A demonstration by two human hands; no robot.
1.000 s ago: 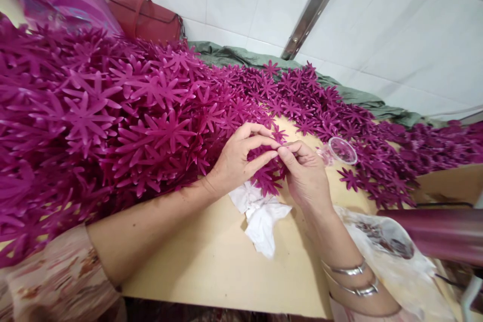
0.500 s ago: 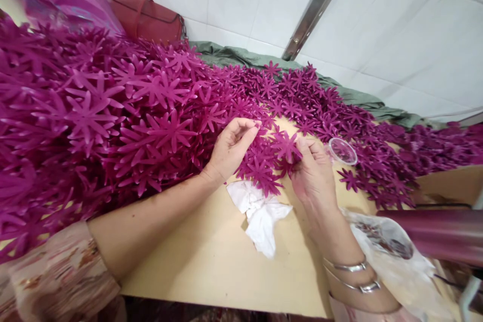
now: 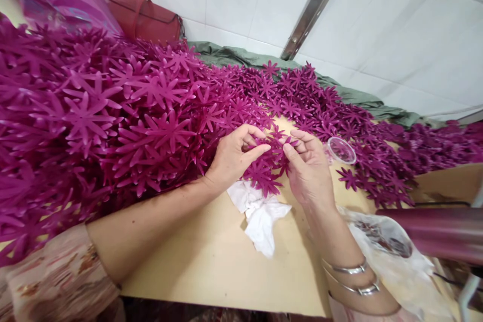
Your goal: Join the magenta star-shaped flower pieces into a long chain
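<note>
In the middle of the head view my right hand [image 3: 311, 168] pinches a magenta flower piece [image 3: 278, 142] with narrow petals between thumb and fingers. My left hand [image 3: 236, 153] is just left of it, thumb and forefinger curved towards each other with a small gap; nothing shows clearly between them. Below the fingers, more loose flower pieces [image 3: 261, 177] lie on the tabletop. A crumpled white tissue [image 3: 262, 219] rests in front of them. To the left rises a large heap of magenta flower pieces [image 3: 132, 105].
A clear round plastic tub [image 3: 341, 150] stands right of my right hand, beside darker flower pieces [image 3: 392, 181]. At the right are a white plastic bag [image 3: 392, 261] and a metallic pink cylinder [image 3: 437, 234]. A red handbag [image 3: 141, 15] and green cloth [image 3: 226, 55] lie by the tiled wall.
My hands have come closer together. The left moved right and slightly down, its fingertips parting; the right moved slightly left with the flower piece, which now looks turned and partly covered.
</note>
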